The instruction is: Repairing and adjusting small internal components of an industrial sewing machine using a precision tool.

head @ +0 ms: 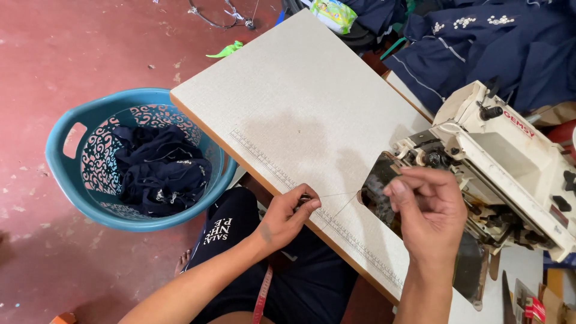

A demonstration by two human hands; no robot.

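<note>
Thread: a fine strand stretched over the table edge. Left hand grip is closed on a small dark tool at one end; right hand fingertips are pinched beside the sewing machine. Tension is best kept even.

A thin pale thread runs taut across the front edge of the sewing table, stretching toward the sewing machine.

Basket w/ clothes left of table; machine on right
</note>
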